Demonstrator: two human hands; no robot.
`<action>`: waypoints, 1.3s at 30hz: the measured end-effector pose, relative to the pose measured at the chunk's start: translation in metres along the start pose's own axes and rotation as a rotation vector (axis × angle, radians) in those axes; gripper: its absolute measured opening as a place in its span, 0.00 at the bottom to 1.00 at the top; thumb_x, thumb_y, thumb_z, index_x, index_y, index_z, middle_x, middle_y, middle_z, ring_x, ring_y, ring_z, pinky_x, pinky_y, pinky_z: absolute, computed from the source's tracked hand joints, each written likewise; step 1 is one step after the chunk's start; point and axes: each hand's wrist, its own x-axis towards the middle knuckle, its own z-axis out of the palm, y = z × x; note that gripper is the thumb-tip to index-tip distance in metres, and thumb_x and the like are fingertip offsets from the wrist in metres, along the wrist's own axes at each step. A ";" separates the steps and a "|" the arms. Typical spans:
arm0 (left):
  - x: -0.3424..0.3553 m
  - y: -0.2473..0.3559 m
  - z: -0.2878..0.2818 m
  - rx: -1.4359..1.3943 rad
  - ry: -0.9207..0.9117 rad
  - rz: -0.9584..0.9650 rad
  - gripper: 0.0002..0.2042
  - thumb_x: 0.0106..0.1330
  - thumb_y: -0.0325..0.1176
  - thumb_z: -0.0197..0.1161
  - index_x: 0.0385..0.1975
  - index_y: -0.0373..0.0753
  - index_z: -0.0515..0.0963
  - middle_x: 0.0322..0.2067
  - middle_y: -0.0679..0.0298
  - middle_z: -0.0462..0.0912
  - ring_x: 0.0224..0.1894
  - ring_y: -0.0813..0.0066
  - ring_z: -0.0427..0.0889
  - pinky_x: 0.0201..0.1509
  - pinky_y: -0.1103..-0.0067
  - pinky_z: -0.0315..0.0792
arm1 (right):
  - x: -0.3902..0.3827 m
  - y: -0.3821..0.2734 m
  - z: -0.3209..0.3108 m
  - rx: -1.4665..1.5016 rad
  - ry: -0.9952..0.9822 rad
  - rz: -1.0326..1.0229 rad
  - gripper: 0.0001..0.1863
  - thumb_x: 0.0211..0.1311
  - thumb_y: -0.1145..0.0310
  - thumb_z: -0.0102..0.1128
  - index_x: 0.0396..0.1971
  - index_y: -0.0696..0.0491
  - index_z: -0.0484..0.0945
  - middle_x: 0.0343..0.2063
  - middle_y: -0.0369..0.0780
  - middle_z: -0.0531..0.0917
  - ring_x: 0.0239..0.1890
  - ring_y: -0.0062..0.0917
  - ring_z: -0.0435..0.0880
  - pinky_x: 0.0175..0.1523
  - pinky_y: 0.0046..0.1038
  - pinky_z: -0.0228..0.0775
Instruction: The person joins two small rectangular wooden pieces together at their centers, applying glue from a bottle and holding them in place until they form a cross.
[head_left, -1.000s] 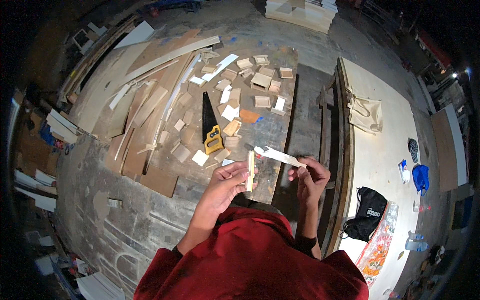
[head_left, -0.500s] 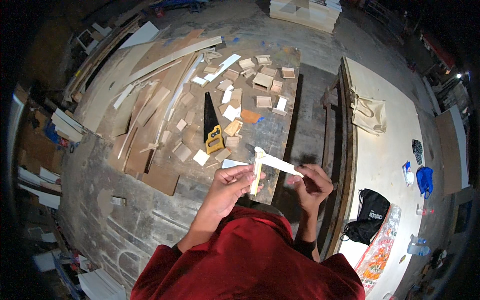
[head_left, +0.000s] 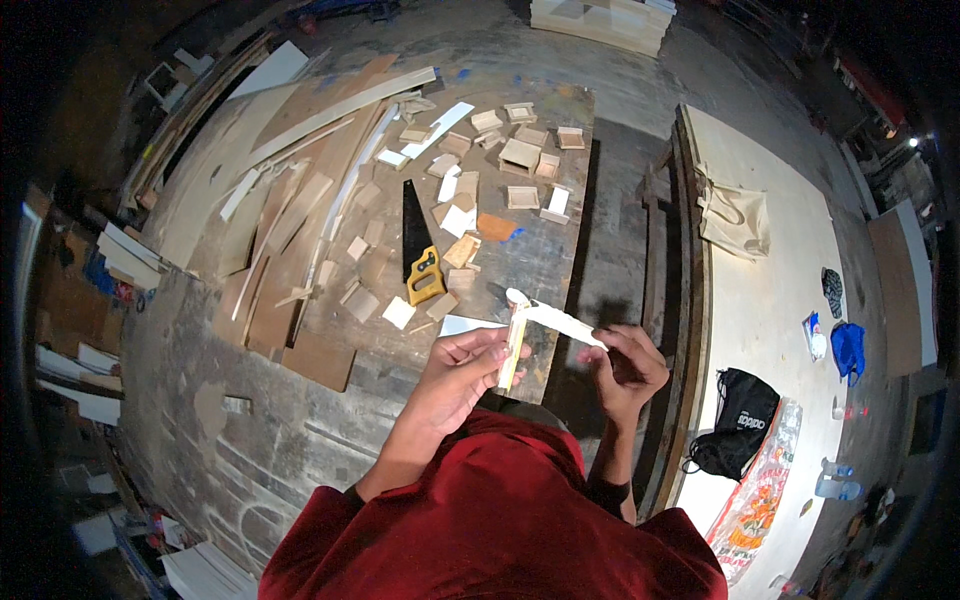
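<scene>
My left hand (head_left: 462,375) grips a small narrow wooden strip (head_left: 512,352) with a yellowish line along it, held lengthwise over the near edge of the work table (head_left: 350,170). My right hand (head_left: 625,365) pinches the near end of a white-coated flat stick (head_left: 560,322); its far end, with a white blob, is at the top of the strip. A hand saw (head_left: 425,275) with black blade and yellow handle lies beyond my hands, among small open wooden boxes (head_left: 520,156) and loose square blocks (head_left: 364,305).
Long boards (head_left: 305,210) cover the table's left side. A pale bench (head_left: 770,310) on the right bears a canvas bag (head_left: 733,225), a black drawstring bag (head_left: 733,430), a blue bag (head_left: 847,352) and a printed plastic sack (head_left: 755,500). Stacked panels (head_left: 602,28) stand behind.
The stick has moved down and left onto the top of the strip. My right hand is slightly lower and further right, and the strip has shifted a little right.
</scene>
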 end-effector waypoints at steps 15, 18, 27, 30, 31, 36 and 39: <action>0.000 0.002 -0.012 0.035 0.032 0.037 0.12 0.66 0.21 0.57 0.49 0.28 0.75 0.41 0.50 0.82 0.44 0.66 0.83 0.46 0.71 0.81 | -0.001 -0.013 0.012 0.066 -0.049 0.051 0.09 0.52 0.82 0.63 0.35 0.65 0.82 0.31 0.45 0.82 0.28 0.23 0.83 0.31 0.19 0.75; 0.000 0.003 -0.014 0.103 0.073 0.061 0.13 0.66 0.22 0.57 0.50 0.27 0.75 0.42 0.50 0.82 0.44 0.67 0.83 0.47 0.70 0.81 | -0.009 0.003 0.004 0.206 0.042 0.118 0.07 0.55 0.82 0.61 0.34 0.64 0.82 0.30 0.44 0.82 0.27 0.22 0.83 0.27 0.19 0.72; -0.003 0.008 -0.017 0.339 0.076 0.117 0.13 0.67 0.24 0.58 0.50 0.28 0.77 0.42 0.57 0.83 0.43 0.78 0.80 0.47 0.83 0.72 | 0.000 -0.004 0.018 0.575 -0.042 0.521 0.09 0.66 0.74 0.55 0.32 0.65 0.78 0.17 0.40 0.76 0.12 0.23 0.75 0.16 0.24 0.69; -0.003 0.007 -0.018 0.416 0.030 0.163 0.13 0.67 0.25 0.59 0.49 0.27 0.77 0.42 0.57 0.83 0.42 0.79 0.79 0.45 0.83 0.71 | -0.003 0.003 0.025 0.526 -0.037 0.532 0.09 0.67 0.73 0.53 0.32 0.65 0.77 0.16 0.38 0.74 0.11 0.20 0.73 0.12 0.22 0.67; -0.003 0.006 -0.019 0.435 0.016 0.181 0.13 0.67 0.25 0.59 0.49 0.27 0.77 0.42 0.57 0.83 0.41 0.79 0.79 0.45 0.83 0.72 | -0.004 0.003 0.025 0.526 -0.037 0.532 0.09 0.67 0.73 0.53 0.32 0.65 0.77 0.16 0.38 0.74 0.11 0.20 0.73 0.12 0.22 0.67; -0.005 0.007 -0.015 0.385 0.061 0.134 0.13 0.67 0.24 0.59 0.49 0.27 0.77 0.42 0.56 0.84 0.42 0.78 0.79 0.45 0.83 0.72 | -0.006 0.002 0.017 0.567 0.014 0.612 0.09 0.65 0.71 0.56 0.30 0.63 0.78 0.15 0.36 0.73 0.09 0.19 0.71 0.11 0.20 0.63; -0.006 0.004 -0.013 0.364 0.083 0.115 0.13 0.67 0.23 0.57 0.49 0.25 0.76 0.42 0.54 0.83 0.43 0.75 0.80 0.49 0.81 0.73 | -0.005 -0.006 0.021 0.565 0.045 0.638 0.09 0.65 0.71 0.56 0.29 0.62 0.78 0.14 0.36 0.72 0.08 0.19 0.70 0.10 0.20 0.62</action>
